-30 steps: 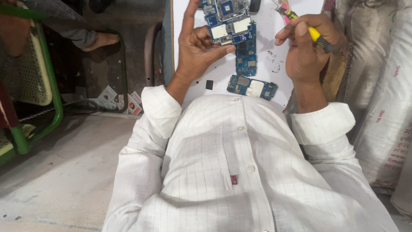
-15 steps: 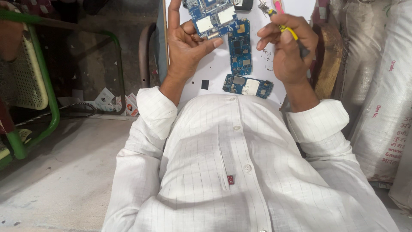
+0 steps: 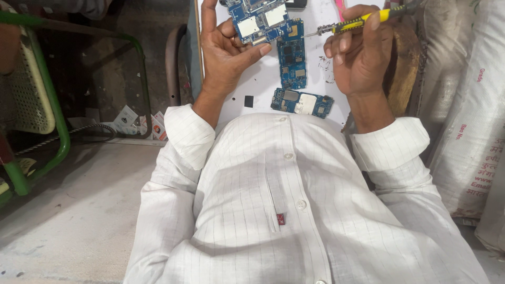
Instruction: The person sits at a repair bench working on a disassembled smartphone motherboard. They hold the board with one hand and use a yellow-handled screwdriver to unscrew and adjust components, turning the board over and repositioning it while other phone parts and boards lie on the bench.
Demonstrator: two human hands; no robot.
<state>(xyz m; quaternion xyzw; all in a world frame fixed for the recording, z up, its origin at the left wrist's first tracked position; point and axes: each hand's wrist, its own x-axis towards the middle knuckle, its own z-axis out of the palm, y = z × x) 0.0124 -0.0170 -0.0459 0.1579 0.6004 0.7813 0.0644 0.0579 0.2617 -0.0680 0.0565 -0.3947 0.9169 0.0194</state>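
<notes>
My left hand (image 3: 223, 52) holds a blue circuit board (image 3: 261, 21) with silver shields by its lower edge, over the white table (image 3: 263, 79). My right hand (image 3: 360, 55) grips a yellow-handled screwdriver (image 3: 357, 22), its metal tip pointing left toward that board. A second blue board (image 3: 292, 58) lies upright on the table between my hands. A third blue board (image 3: 302, 102) lies flat nearer my chest. A small black chip (image 3: 249, 101) rests on the table to its left.
A green metal chair frame (image 3: 58, 131) stands at the left on the concrete floor (image 3: 68, 221). Paper scraps (image 3: 137, 123) lie under the table's left edge. White printed sacks (image 3: 468, 115) are stacked at the right, with a wooden piece (image 3: 402, 63) beside my right hand.
The view has tilted so the table sits higher in frame. My right hand has turned the screwdriver from upright to nearly level, tip toward the held board. My left hand keeps its board.
</notes>
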